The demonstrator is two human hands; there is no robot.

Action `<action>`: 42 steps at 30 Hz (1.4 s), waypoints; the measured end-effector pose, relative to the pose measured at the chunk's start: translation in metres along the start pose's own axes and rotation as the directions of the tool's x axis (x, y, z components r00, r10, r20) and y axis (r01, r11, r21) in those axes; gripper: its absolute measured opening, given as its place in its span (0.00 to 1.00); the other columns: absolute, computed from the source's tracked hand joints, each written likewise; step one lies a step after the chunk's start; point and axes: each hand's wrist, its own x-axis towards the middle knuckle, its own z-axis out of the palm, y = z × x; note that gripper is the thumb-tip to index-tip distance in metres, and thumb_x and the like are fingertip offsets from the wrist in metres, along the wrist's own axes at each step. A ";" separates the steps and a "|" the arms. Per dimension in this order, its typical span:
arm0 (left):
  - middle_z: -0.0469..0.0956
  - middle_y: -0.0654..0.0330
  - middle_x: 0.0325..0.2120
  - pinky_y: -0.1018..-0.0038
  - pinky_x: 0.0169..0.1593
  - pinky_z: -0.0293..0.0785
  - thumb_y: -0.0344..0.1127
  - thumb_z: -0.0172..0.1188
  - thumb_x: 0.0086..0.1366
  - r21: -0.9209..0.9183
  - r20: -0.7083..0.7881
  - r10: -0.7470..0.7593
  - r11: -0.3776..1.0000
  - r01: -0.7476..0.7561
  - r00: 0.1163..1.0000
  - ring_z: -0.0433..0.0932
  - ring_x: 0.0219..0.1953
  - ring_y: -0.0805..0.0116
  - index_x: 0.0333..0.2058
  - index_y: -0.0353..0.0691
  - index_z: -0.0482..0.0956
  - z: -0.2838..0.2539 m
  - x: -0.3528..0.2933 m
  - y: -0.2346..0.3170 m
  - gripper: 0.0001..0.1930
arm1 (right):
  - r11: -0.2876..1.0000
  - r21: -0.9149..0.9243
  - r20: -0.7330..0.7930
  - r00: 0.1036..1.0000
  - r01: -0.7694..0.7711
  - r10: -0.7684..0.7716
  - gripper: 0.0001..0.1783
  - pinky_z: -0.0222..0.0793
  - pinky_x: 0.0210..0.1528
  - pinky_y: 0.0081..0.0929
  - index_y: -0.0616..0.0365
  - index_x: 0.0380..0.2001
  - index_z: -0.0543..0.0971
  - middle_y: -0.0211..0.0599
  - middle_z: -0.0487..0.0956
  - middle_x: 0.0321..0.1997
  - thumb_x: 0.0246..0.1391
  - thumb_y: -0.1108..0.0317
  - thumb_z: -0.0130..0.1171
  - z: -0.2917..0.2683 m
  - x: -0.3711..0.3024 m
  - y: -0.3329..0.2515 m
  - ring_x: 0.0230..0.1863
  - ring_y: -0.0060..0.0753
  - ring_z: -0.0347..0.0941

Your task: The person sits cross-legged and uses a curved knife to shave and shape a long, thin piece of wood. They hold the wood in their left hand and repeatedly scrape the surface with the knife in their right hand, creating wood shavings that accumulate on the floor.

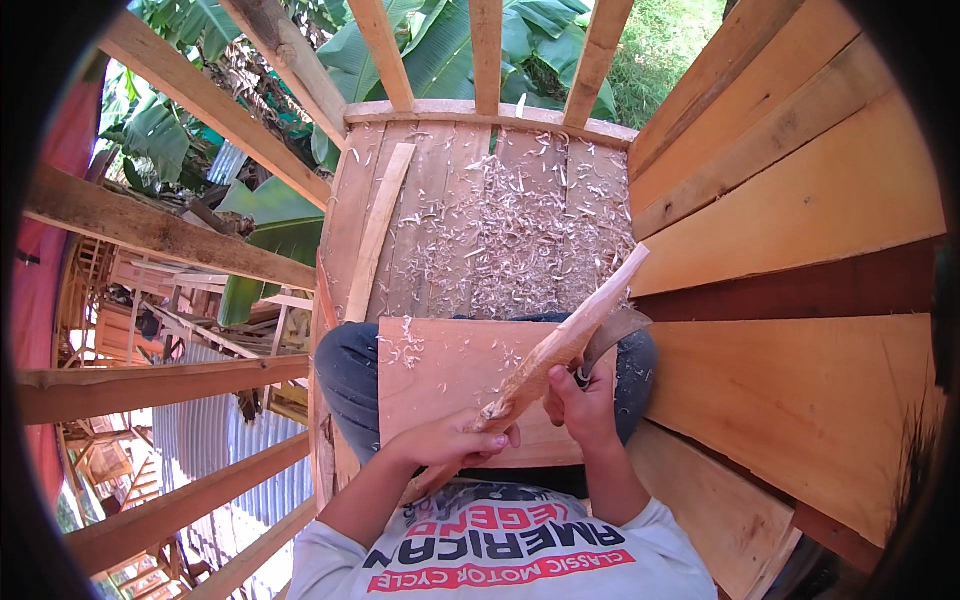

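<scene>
A long carved piece of wood [560, 345] slants across my lap, its pale narrow end up at the right and its rougher end low by my shirt. My left hand [455, 440] is closed around its lower part. In my right hand [588, 405] is a knife [617, 328] with a broad curved blade and dark handle, the blade beside the wood's right side. Part of the handle is hidden by my fingers. Under the wood, a flat plywood board [430, 385] lies over my crossed legs with a few shavings on it.
Curled wood shavings [520, 240] cover much of the plank floor [350, 205] ahead. A loose wooden strip [382, 230] lies at the left. Wooden rails [165, 388] enclose the left and far sides; a plywood wall [790, 400] stands close on the right.
</scene>
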 end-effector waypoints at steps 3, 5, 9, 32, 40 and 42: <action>0.60 0.69 0.22 0.81 0.24 0.59 0.37 0.56 0.64 0.084 -0.060 0.017 0.996 -0.012 0.998 0.61 0.22 0.80 0.36 0.39 0.67 0.004 -0.003 0.004 0.10 | 0.991 -0.112 -0.032 0.997 0.067 -0.071 0.20 0.50 0.15 0.16 0.63 0.28 0.76 0.18 0.65 0.13 0.57 0.53 0.57 -0.015 -0.001 -0.001 0.15 0.11 0.59; 0.61 0.70 0.22 0.79 0.25 0.59 0.36 0.55 0.64 0.205 -0.153 0.126 0.974 -0.094 0.980 0.62 0.23 0.79 0.33 0.40 0.66 0.013 -0.009 0.008 0.08 | 0.939 -0.314 -0.017 0.988 0.140 -0.153 0.25 0.52 0.16 0.19 0.63 0.25 0.76 0.21 0.65 0.12 0.56 0.48 0.56 -0.034 -0.002 0.006 0.16 0.12 0.61; 0.66 0.62 0.21 0.73 0.29 0.63 0.34 0.55 0.63 0.530 -0.336 0.338 0.839 -0.120 0.879 0.65 0.25 0.72 0.34 0.35 0.67 0.022 -0.020 0.010 0.09 | 0.721 -0.660 0.012 0.962 0.212 -0.273 0.38 0.51 0.16 0.24 0.64 0.13 0.70 0.31 0.62 0.09 0.53 0.35 0.51 -0.021 -0.002 -0.016 0.13 0.17 0.59; 0.73 0.40 0.22 0.58 0.33 0.68 0.36 0.56 0.61 0.686 -0.515 0.387 0.721 0.097 0.765 0.74 0.31 0.37 0.36 0.34 0.65 0.051 -0.043 0.007 0.13 | 0.414 -0.851 0.190 0.925 0.322 -0.329 0.34 0.62 0.19 0.34 0.61 0.14 0.74 0.44 0.66 0.10 0.41 0.36 0.63 -0.018 -0.007 -0.022 0.15 0.48 0.68; 0.74 0.40 0.23 0.61 0.33 0.69 0.34 0.57 0.60 0.683 -0.551 0.267 0.689 0.242 0.791 0.75 0.30 0.39 0.35 0.34 0.66 0.060 -0.049 -0.015 0.12 | 0.600 -0.775 -0.087 0.908 0.198 -0.411 0.37 0.56 0.17 0.31 0.65 0.13 0.70 0.41 0.62 0.09 0.48 0.36 0.57 -0.060 0.015 -0.022 0.13 0.30 0.62; 0.74 0.41 0.23 0.63 0.33 0.69 0.33 0.56 0.59 0.684 -0.569 0.280 0.683 0.256 0.774 0.76 0.30 0.41 0.35 0.33 0.66 0.062 -0.050 -0.018 0.11 | 0.636 -0.749 -0.141 0.894 0.185 -0.426 0.38 0.52 0.17 0.30 0.66 0.13 0.68 0.39 0.59 0.09 0.50 0.35 0.56 -0.066 0.013 -0.023 0.14 0.22 0.56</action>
